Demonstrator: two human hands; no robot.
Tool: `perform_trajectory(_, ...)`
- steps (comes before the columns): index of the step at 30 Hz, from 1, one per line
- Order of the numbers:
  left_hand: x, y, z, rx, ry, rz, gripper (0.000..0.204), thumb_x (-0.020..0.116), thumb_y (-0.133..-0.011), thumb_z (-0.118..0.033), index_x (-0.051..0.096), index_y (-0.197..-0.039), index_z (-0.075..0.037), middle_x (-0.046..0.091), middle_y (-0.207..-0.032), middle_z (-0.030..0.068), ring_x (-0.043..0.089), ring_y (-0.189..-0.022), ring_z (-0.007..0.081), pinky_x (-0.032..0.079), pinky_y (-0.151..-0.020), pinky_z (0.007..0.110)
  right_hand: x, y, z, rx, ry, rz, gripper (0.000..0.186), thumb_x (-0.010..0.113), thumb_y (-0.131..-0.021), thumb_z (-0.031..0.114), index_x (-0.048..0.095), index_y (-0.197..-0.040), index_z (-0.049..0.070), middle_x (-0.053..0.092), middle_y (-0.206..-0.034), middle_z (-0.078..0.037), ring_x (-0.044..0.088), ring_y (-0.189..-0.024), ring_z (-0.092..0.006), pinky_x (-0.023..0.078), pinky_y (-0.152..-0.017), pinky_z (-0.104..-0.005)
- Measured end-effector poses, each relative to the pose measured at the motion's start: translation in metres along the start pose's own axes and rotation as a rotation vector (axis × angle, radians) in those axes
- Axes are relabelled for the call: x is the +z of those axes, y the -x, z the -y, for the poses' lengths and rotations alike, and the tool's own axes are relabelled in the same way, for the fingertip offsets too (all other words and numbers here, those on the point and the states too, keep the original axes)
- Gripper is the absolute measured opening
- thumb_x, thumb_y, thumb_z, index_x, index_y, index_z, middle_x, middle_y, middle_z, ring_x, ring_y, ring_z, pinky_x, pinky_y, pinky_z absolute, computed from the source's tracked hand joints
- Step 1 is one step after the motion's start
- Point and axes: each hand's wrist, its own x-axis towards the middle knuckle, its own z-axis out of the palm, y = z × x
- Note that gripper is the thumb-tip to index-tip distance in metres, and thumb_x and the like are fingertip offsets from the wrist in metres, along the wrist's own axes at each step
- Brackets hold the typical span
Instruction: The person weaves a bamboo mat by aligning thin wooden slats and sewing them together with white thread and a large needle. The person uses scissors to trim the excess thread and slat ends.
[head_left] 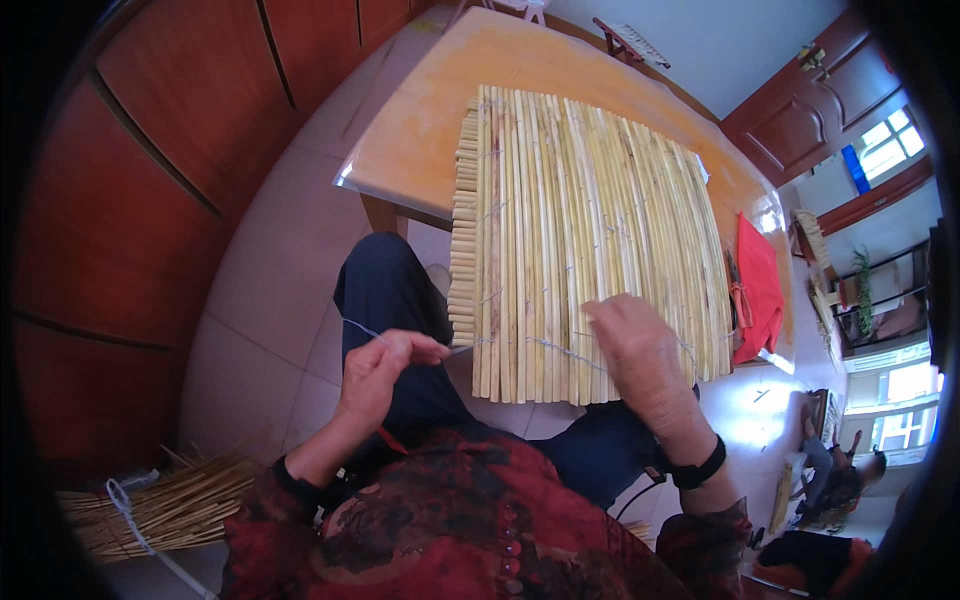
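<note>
A mat of pale yellow reed stalks (545, 230), laid side by side and bound with thin string, lies on the table and juts over its near edge toward my lap. More stalks show end-on in a layer along its left side. Just off the near left corner, my left hand (385, 370) pinches a thin pale string (358, 326) between thumb and forefinger. My right hand (640, 350) is over the near part of the mat, fingers curled and thumb drawn in; what they hold is hidden. A loose string (560, 350) runs across the near stalks toward it.
The mat lies on an orange-brown table (410, 130) with a glossy cover. A red cloth (760, 290) and dark-bladed scissors (738, 292) are at its right edge. A bundle of loose stalks (180, 500) lies lower left, by wooden cabinets (150, 230). Another person (850, 485) sits far right.
</note>
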Motion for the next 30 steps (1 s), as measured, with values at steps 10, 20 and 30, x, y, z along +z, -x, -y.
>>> perform_trajectory(10, 0.011, -0.005, -0.028, 0.363, -0.319, 0.614, 0.019, 0.054, -0.086, -0.005, 0.060, -0.103, 0.001, 0.061, -0.104, 0.0155, 0.058, -0.099, 0.0297, 0.045, -0.085, 0.034, 0.042, -0.008, 0.042, -0.138, -0.225, 0.070, 0.018, 0.055, -0.073, 0.005, 0.057, -0.091, 0.006, 0.050, -0.076, -0.009, 0.054, -0.073, -0.0260, 0.045, -0.064, -0.0367)
perform_trajectory(20, -0.007, -0.012, -0.036, 0.426, -0.373, 0.447, 0.022, 0.055, -0.084, -0.004, 0.059, -0.105, 0.002, 0.061, -0.101, 0.0149, 0.059, -0.093, 0.0283, 0.047, -0.081, 0.033, 0.049, -0.053, 0.032, -0.110, -0.193, 0.058, 0.018, 0.054, -0.072, 0.004, 0.054, -0.090, 0.005, 0.048, -0.077, -0.009, 0.054, -0.072, -0.0269, 0.047, -0.059, -0.0359)
perform_trajectory(30, -0.002, -0.020, -0.013, 0.393, -0.389, 0.271, 0.019, 0.051, -0.088, -0.007, 0.059, -0.103, 0.002, 0.061, -0.096, 0.0131, 0.058, -0.092, 0.0246, 0.046, -0.081, 0.032, 0.040, -0.088, 0.039, -0.400, 0.157, 0.381, 0.010, 0.053, -0.071, 0.005, 0.050, -0.080, 0.002, 0.049, -0.077, -0.012, 0.056, -0.074, -0.0279, 0.048, -0.058, -0.0355)
